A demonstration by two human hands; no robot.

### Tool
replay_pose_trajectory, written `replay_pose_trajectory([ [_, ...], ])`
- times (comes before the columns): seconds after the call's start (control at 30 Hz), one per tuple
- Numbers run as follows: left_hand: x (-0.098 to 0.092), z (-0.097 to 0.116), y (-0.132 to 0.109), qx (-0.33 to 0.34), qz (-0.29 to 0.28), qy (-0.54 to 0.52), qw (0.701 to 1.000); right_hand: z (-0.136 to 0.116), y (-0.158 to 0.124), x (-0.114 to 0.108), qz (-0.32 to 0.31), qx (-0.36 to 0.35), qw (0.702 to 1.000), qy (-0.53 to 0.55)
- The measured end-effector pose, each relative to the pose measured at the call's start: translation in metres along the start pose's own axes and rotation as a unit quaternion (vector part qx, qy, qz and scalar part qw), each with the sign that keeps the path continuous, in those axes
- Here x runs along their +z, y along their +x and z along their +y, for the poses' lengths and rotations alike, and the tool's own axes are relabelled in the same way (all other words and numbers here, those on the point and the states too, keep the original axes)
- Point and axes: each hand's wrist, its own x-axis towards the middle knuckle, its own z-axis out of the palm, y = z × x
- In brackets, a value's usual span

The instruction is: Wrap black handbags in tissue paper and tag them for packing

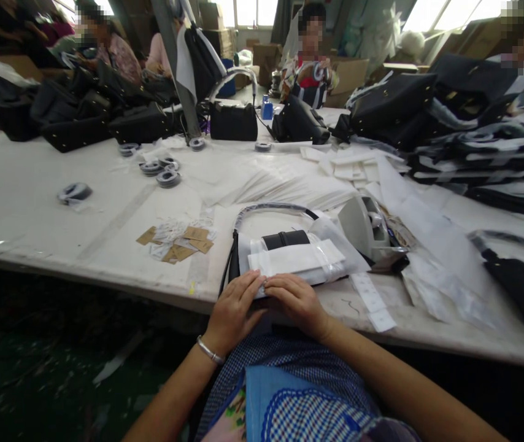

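Note:
A black handbag [286, 240] lies at the table's front edge, partly covered by white paper wrapping [296, 261]. Its wrapped handle [273, 207] arches away from me. My left hand [235, 310] and my right hand [295, 299] meet at the bag's near edge, fingertips close together on the white wrapping. The fingers of both hands are pressed together on it. What lies under my fingertips is too small to make out. A clear tape strip shows on the wrapping's right side. The bag's near side is hidden by my hands.
Brown and white tags [183, 242] lie left of the bag, with wrapped rolls [168, 178] farther back. A grey tape dispenser [366, 227] stands right. Thin white sheets [280, 184] spread behind. Black bags [393, 110] line the far side, where a person [310, 67] stands.

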Motion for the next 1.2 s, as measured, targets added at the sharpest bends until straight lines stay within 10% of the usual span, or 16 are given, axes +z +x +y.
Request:
replay_pose_trajectory([
  [0.4,-0.001,-0.002,0.011,0.065,0.073,0.037,0.994,0.003,-0.008,0.004,0.018,-0.037,0.999,-0.034],
  [0.77,0.007,-0.007,0.005,0.077,0.095,0.034,0.992,-0.022,-0.055,0.003,-0.151,-0.067,0.981,-0.097],
  [1.2,0.012,-0.007,0.004,0.077,0.114,0.029,0.99,-0.028,-0.039,0.029,0.002,-0.039,0.999,-0.029],
])
